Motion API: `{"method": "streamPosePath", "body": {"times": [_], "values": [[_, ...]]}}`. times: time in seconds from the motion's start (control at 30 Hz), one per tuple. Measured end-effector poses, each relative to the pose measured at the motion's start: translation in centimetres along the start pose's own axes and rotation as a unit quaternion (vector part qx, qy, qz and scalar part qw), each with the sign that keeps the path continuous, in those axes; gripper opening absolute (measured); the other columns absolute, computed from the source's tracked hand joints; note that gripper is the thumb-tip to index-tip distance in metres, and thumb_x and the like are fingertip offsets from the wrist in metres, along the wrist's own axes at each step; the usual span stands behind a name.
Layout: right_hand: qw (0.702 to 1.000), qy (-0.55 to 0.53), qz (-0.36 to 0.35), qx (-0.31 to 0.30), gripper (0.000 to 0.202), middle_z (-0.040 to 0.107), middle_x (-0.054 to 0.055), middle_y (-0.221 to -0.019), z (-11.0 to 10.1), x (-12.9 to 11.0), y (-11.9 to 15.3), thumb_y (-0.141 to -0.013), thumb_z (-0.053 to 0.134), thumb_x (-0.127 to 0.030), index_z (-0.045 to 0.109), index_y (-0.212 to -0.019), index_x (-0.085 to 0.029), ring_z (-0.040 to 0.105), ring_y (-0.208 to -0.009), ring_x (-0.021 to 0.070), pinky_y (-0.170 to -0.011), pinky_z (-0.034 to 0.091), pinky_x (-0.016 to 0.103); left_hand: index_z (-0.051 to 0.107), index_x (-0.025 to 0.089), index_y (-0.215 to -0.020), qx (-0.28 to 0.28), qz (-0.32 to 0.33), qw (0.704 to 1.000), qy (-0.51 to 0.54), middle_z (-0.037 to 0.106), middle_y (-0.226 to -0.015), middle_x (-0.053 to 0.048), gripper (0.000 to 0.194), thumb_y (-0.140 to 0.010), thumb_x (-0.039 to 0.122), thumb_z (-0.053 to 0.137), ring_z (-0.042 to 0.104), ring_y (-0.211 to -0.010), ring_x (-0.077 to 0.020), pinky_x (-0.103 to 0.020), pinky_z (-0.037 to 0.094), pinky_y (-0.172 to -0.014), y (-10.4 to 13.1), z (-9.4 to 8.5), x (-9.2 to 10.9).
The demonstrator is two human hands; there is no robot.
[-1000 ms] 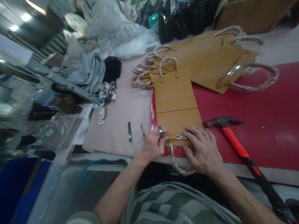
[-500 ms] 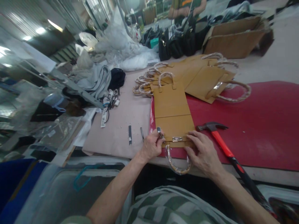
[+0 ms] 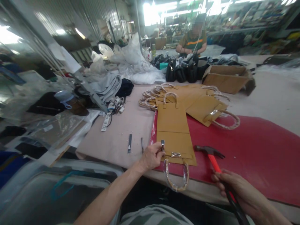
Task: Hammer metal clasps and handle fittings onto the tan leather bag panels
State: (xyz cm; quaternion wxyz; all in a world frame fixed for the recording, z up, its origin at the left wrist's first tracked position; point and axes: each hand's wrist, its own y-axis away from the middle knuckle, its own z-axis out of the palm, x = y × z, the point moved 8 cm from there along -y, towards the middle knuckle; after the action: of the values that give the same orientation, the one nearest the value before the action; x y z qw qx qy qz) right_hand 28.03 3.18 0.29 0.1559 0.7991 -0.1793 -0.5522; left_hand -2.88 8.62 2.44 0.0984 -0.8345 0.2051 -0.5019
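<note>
Grips a red-and-black claw hammer [image 3: 214, 162] in curled fingers of the right hand [image 3: 239, 186]. Pinches an upright silver metal tool [image 3: 162, 144] in the left hand [image 3: 151, 157], by the near-left corner of a flat tan bag panel [image 3: 174, 125] on a red mat [image 3: 248, 147]. Faces a brown cardboard box [image 3: 222, 82] and, farther, a co-worker [image 3: 198, 43]. Has a silver clasp [image 3: 176, 154] and plastic-wrapped handles [image 3: 177, 189] on that panel.

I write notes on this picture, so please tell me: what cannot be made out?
All in the head view:
Silver metal tool: lower end hidden by bare left hand.
Red-and-black hammer: handle end cut off by bottom edge.
White narrow strip: writing too small, blurred.
</note>
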Motion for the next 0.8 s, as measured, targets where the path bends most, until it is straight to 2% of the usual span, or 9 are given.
{"method": "streamPosePath", "body": {"times": [0.07,0.17,0.27,0.37,0.47,0.6,0.73,0.77,0.8], "values": [[0.987,-0.139,0.060,-0.048,0.028,0.045,-0.003,-0.060,1.3,-1.2,1.2,-0.072,0.065,-0.048,0.050,-0.077,-0.024,0.034,-0.042,0.0096,-0.039,0.033,0.024,0.062,0.020,-0.095,-0.002,-0.002,1.000,-0.004,0.070,-0.091,-0.005,0.016,-0.083,0.010,0.059,0.068,-0.084,-0.0200,-0.033,0.056,-0.081,-0.1,0.0,0.2],[0.990,-0.138,0.035,-0.011,0.040,0.042,-0.005,-0.059,1.2,-5.7,3.3,-0.075,0.068,-0.058,0.047,-0.076,-0.024,0.030,-0.041,0.0076,-0.036,0.029,0.022,0.061,0.020,-0.091,-0.012,-0.006,1.000,-0.003,0.069,-0.090,-0.004,0.014,-0.083,0.009,0.059,0.067,-0.082,-0.0191,-0.031,0.054,-0.079,-0.2,0.2,0.3],[0.988,0.001,-0.138,0.065,0.049,0.052,-0.001,-0.061,0.8,-13.0,5.5,-0.085,0.054,-0.073,0.055,-0.084,-0.024,0.044,-0.044,0.0126,-0.038,0.035,0.024,0.061,0.020,-0.089,-0.019,-0.010,1.000,-0.002,0.068,-0.087,-0.003,0.013,-0.083,0.009,0.059,0.067,-0.082,-0.0191,-0.030,0.053,-0.079,-0.2,0.2,0.2],[0.901,0.202,-0.357,0.141,0.042,0.052,-0.001,-0.057,2.4,-18.7,7.8,-0.098,0.040,-0.062,0.052,-0.082,-0.025,0.046,-0.043,0.0133,-0.042,0.032,0.026,0.062,0.020,-0.091,-0.017,-0.010,1.000,-0.008,0.067,-0.086,-0.003,0.015,-0.083,0.008,0.059,0.066,-0.083,-0.0195,-0.031,0.054,-0.080,-0.1,0.2,0.1],[0.811,0.341,-0.461,0.117,0.039,0.046,-0.003,-0.049,5.3,-20.4,8.4,-0.103,0.032,-0.048,0.046,-0.074,-0.025,0.036,-0.035,0.0120,-0.042,0.019,0.029,0.062,0.020,-0.091,-0.019,-0.003,1.000,-0.013,0.066,-0.084,-0.003,0.014,-0.083,0.010,0.059,0.066,-0.082,-0.0197,-0.030,0.054,-0.078,-0.2,0.4,0.1],[0.756,0.385,-0.512,0.133,0.040,0.042,-0.005,-0.047,5.2,-23.0,9.9,-0.104,0.034,-0.049,0.043,-0.072,-0.026,0.034,-0.033,0.0123,-0.041,0.014,0.031,0.063,0.020,-0.091,-0.015,0.006,1.000,-0.014,0.066,-0.084,-0.004,0.013,-0.084,0.011,0.059,0.066,-0.082,-0.0201,-0.031,0.054,-0.078,-0.3,0.6,0.3],[0.770,0.269,-0.498,0.296,0.028,0.049,-0.004,-0.054,2.6,-24.3,11.6,-0.104,0.041,-0.043,0.048,-0.083,-0.026,0.041,-0.038,0.0119,-0.042,0.027,0.026,0.064,0.020,-0.091,-0.017,0.001,1.000,-0.022,0.067,-0.085,-0.004,0.011,-0.085,0.012,0.061,0.067,-0.084,-0.0204,-0.032,0.055,-0.079,0.6,-0.4,-0.1],[0.766,0.260,-0.510,0.292,0.027,0.050,-0.004,-0.054,3.0,-23.8,11.5,-0.104,0.040,-0.041,0.048,-0.082,-0.026,0.042,-0.038,0.0122,-0.042,0.027,0.026,0.065,0.020,-0.090,-0.016,-0.002,1.000,-0.025,0.066,-0.084,-0.004,0.010,-0.086,0.012,0.061,0.067,-0.082,-0.0200,-0.031,0.055,-0.078,0.8,-0.6,-0.1],[0.758,0.286,-0.540,0.229,0.029,0.050,-0.003,-0.051,4.5,-23.1,11.3,-0.104,0.040,-0.040,0.049,-0.080,-0.025,0.041,-0.037,0.0121,-0.041,0.025,0.026,0.065,0.020,-0.091,-0.015,-0.002,1.000,-0.025,0.066,-0.084,-0.004,0.008,-0.087,0.014,0.061,0.066,-0.081,-0.0195,-0.031,0.055,-0.076,0.6,-0.6,0.1]]}}
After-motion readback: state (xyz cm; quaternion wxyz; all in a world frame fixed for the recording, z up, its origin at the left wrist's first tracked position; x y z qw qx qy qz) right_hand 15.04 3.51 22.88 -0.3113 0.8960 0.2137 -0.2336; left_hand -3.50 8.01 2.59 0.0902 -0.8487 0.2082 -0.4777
